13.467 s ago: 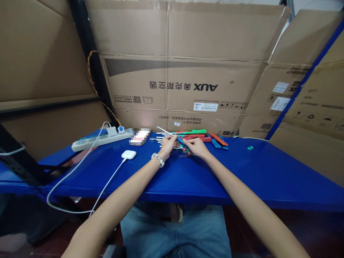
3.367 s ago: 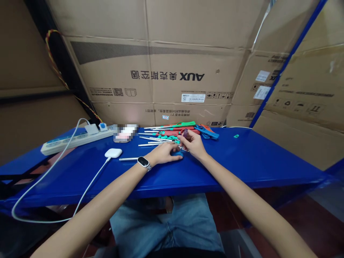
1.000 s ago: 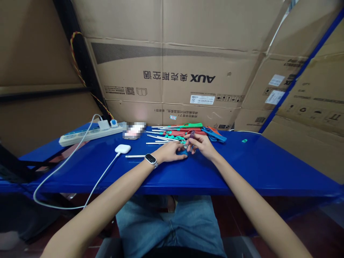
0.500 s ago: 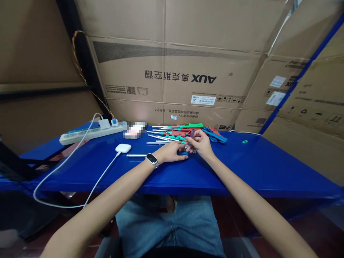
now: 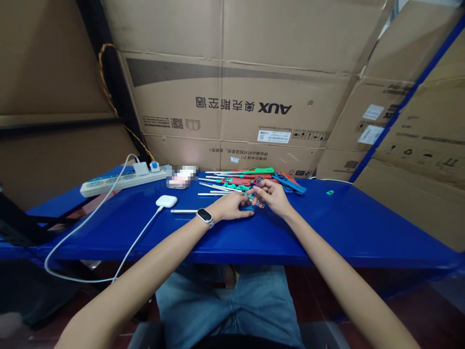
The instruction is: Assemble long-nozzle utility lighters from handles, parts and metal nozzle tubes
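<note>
The left hand is gripping what looks like a blue lighter on the counter, and the right hand, just beside it, is pinching what is apparently a purple-handled screwdriver; I cannot tell whether its tip is touching the lighter. If the left hand's hold is too light, the lighter could be twisting on the smooth surface, since its long barrel is sticking out left past the wrist; the screwdriver could then be slipping toward the fingers. Just beyond, a red lighter and a green lighter are lying among other barrels, crowding the far side, where cardboard is standing. Leftward, a white earbud case is trailing its cable.
</note>
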`<control>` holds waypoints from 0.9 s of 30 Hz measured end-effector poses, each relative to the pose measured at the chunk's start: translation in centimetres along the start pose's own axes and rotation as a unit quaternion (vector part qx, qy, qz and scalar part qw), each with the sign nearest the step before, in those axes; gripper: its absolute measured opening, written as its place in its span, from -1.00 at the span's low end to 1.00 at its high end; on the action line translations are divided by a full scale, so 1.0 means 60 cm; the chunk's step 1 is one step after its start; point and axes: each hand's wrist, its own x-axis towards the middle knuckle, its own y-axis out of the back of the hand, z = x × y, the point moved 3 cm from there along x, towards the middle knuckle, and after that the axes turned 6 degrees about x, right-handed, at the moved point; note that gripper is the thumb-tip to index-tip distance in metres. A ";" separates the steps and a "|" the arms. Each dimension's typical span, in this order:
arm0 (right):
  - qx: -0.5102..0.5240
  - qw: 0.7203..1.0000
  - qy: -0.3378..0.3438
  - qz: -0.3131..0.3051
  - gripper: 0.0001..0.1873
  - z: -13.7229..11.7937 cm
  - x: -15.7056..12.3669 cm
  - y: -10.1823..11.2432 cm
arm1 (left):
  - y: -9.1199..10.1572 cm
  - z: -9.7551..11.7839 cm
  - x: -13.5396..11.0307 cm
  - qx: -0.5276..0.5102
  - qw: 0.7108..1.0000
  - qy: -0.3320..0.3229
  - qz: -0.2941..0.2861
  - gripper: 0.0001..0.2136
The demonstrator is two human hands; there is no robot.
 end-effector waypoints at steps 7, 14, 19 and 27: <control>-0.018 0.999 -0.001 -0.037 -0.54 -0.002 0.000 0.006 | 0.001 0.001 0.000 0.009 1.000 -0.001 0.001 -0.67; -0.014 1.000 0.021 -0.006 -0.54 0.001 0.000 -0.010 | 0.000 0.002 0.000 0.008 1.000 -0.006 -0.004 -0.67; -0.008 0.998 0.020 0.053 -0.50 0.009 0.005 -0.017 | 0.002 0.004 0.001 0.015 1.000 -0.001 -0.009 -0.68; 0.012 0.999 0.012 0.033 -0.44 0.009 0.001 -0.011 | 0.000 0.003 -0.001 0.029 1.000 0.001 -0.003 -0.67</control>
